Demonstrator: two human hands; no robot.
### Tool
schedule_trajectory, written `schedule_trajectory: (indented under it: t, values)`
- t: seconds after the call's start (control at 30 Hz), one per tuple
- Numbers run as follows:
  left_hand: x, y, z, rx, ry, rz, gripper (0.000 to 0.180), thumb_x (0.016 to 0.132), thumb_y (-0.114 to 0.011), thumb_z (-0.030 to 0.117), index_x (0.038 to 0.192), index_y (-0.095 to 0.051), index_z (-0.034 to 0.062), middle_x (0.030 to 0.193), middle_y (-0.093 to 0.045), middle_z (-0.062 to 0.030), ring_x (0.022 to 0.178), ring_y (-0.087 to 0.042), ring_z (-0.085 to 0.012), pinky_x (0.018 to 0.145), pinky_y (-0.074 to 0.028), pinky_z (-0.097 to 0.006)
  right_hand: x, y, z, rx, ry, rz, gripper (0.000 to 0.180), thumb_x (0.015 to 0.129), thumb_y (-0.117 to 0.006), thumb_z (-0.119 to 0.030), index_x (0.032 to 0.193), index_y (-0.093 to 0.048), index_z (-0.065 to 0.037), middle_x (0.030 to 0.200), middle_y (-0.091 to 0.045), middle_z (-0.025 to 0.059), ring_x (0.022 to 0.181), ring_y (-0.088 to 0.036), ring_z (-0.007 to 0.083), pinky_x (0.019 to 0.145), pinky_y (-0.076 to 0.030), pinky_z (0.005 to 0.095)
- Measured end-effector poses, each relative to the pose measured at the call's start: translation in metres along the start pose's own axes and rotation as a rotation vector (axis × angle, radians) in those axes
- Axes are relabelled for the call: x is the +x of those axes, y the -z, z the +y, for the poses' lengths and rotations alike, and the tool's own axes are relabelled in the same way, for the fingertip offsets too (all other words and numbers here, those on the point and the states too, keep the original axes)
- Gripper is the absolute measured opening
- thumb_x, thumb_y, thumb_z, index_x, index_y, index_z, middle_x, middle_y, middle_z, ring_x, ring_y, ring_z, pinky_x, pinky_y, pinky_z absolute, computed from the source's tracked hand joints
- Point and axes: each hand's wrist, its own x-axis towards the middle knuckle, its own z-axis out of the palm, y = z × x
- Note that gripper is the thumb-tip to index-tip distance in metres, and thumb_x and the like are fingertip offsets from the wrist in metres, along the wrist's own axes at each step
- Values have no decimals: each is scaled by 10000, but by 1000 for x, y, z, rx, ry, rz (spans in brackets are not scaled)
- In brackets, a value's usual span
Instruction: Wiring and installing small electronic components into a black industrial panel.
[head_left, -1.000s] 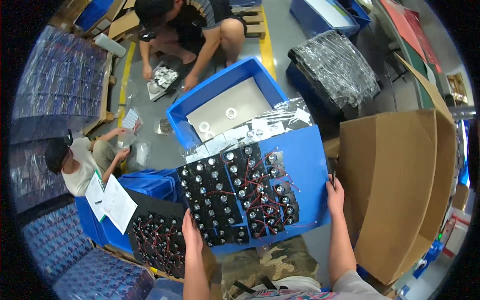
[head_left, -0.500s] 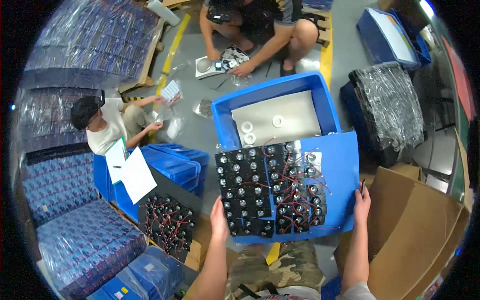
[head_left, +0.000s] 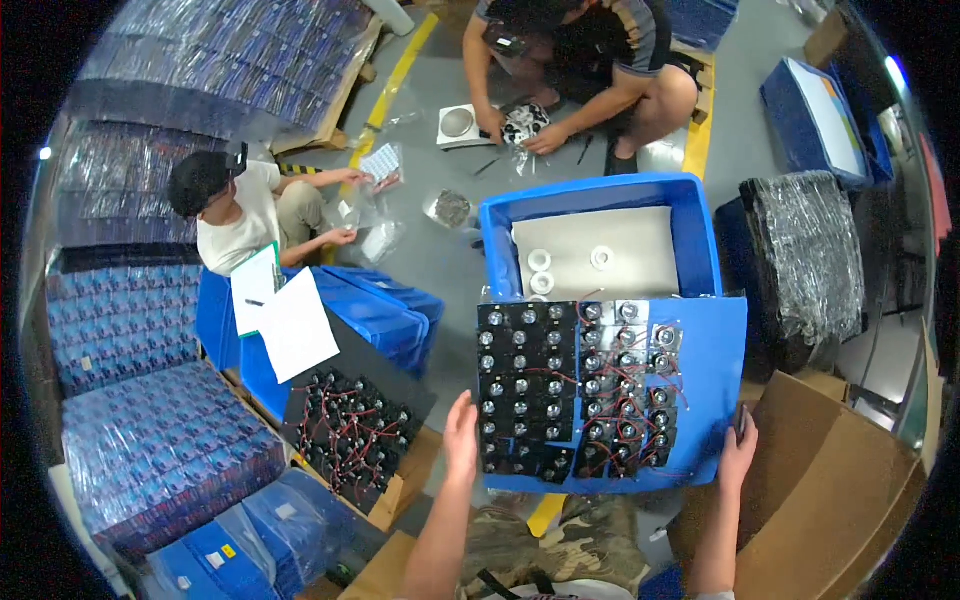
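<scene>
A blue board (head_left: pixel 712 400) lies in front of me over the near edge of a blue bin (head_left: pixel 703 240). Rows of black square modules (head_left: pixel 528 408) with clear round lenses and red wires cover its left and middle. Just off the board's left edge is my left hand (head_left: pixel 461 440), fingers stretched upward, holding nothing. At the right edge, my right hand (head_left: pixel 738 458) has its fingers closed round a dark, thin pen-like thing (head_left: pixel 742 420). Whether that hand also touches the board is unclear. Inside the bin, white rings (head_left: pixel 601 258) rest on a pale sheet (head_left: pixel 640 235).
More wired modules (head_left: pixel 350 430) cover a dark board at my left, near papers on a clipboard (head_left: pixel 256 290). One person (head_left: pixel 235 215) crouches left with plastic bags; another (head_left: pixel 590 70) crouches ahead beside a scale (head_left: pixel 457 124). Cardboard boxes (head_left: pixel 830 480) stand right, wrapped stacks (head_left: pixel 165 440) left.
The view has shifted, so most of the scene sits lower and further right. My left hand has come away from the board's edge. The right hand keeps the pen-like thing.
</scene>
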Motion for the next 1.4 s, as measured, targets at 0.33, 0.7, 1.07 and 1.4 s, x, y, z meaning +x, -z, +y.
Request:
schedule_trajectory:
  t: [0.33, 0.7, 1.07, 1.4]
  values:
    - [-101, 39, 36, 513, -344, -683, 385, 907, -567, 186, 1267, -510, 64, 1194, -547, -103, 1054, -565, -247, 932, -441, -347, -181, -43, -201, -73, 290, -930, 281, 865, -590, -202, 1115, -601, -74, 1019, -639, 163, 904, -622, 336, 782, -505, 394]
    - [-116, 288, 54, 944, -163, -882, 300, 912, -503, 378, 965, -648, 121, 897, -641, -123, 891, -611, -317, 768, -489, -426, -353, -95, -256, -804, 527, -1269, 254, 876, -567, -328, 1058, -605, -154, 872, -662, 142, 802, -641, 350, 684, -512, 441]
    - [-124, 364, 32, 170, 2, -448, 288, 892, -604, 239, 1108, -568, 52, 1033, -639, -121, 960, -622, -262, 817, -483, -348, -393, -125, -387, 28, 274, -834, 236, 937, -516, -186, 826, -602, 4, 803, -608, 71, 782, -548, 161, 729, -435, 294]
    - [-139, 373, 31, 170, 6, -428, 310, 886, -606, 264, 1104, -577, 46, 966, -645, -125, 887, -629, -275, 750, -481, -359, -422, -156, -395, 232, 171, -989, 267, 950, -518, -240, 804, -576, -24, 811, -592, 46, 732, -521, 112, 681, -416, 263]
